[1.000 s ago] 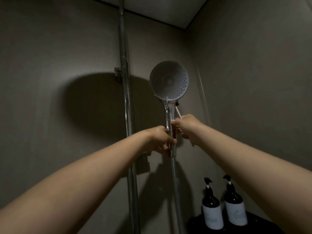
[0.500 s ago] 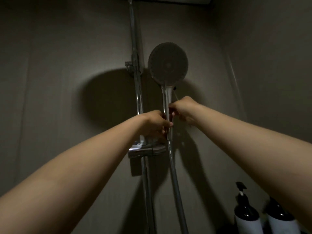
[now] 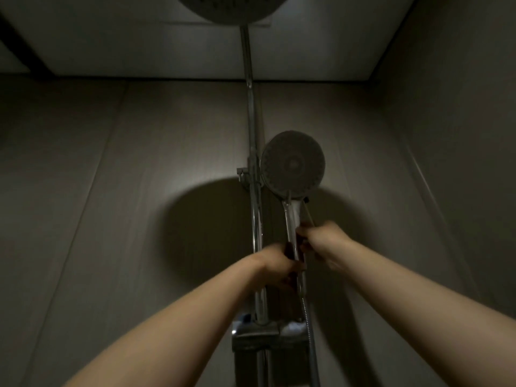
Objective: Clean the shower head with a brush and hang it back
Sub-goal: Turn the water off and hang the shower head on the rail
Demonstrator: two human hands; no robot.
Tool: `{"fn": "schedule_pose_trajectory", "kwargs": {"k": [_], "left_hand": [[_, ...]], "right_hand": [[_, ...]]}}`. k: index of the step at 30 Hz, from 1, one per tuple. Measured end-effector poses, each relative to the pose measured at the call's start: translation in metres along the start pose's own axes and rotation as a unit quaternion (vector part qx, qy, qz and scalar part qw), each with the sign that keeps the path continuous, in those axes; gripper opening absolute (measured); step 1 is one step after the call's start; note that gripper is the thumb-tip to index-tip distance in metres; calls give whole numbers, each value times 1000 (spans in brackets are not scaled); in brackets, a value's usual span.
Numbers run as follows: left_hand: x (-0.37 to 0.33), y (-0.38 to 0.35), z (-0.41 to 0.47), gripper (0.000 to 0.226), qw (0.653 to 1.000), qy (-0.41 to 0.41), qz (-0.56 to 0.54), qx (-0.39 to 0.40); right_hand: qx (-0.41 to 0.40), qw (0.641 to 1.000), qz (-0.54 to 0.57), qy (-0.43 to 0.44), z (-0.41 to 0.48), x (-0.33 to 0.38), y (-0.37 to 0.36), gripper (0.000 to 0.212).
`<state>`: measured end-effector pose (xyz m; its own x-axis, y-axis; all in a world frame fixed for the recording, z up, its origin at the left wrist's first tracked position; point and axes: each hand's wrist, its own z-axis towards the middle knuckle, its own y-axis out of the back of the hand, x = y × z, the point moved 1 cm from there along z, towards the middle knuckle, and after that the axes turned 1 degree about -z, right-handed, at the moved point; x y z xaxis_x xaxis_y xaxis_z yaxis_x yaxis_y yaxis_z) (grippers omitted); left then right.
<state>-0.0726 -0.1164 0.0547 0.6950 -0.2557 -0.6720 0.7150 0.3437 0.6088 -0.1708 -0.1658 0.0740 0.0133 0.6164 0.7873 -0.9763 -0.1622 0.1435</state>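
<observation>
The round grey shower head on its shiny chrome handle is raised against the wall, at three o'clock of the upright chrome rail and just beside it. Its long axis runs from six to twelve o'clock, head at twelve; the spray face looks out toward the camera. The left hand has its grip curled round the low handle; the right hand, at one o'clock of it, closes just above, a thin pale stick, likely the brush, poking up beside the handle. I judge this the hanging-back step: next the handle must shift toward nine o'clock and seat in the small rail bracket. The ribbed metal hose drops to six o'clock past the mixer bar.
</observation>
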Motion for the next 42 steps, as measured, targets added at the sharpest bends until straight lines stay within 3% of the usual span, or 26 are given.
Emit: {"fn": "schedule_pose_trajectory", "kwargs": {"k": [15,18,21,23,26,35,42], "left_hand": [[-3,14,6,27,998,12,56,-11],[2,10,6,17,997,14,78,-11],[10,4,-1,10,996,19,88,10],[13,0,-8,16,995,17,95,25],[14,-1,-15,19,995,4,91,32],[24,-2,-22,16,997,5,47,55],[28,-6,-22,9,997,-5,61,35]], "right_hand": [[-2,1000,-12,13,13,5,-7,13],[5,1000,-14,13,9,-1,-8,18],[11,1000,-20,3,0,-9,-9,8],[8,1000,-3,1,-5,-16,-11,16],[-10,1000,21,8,-8,-22,-12,44],[-24,1000,12,14,-16,-24,-16,48],[-5,996,84,4,-35,-34,-9,23]]}}
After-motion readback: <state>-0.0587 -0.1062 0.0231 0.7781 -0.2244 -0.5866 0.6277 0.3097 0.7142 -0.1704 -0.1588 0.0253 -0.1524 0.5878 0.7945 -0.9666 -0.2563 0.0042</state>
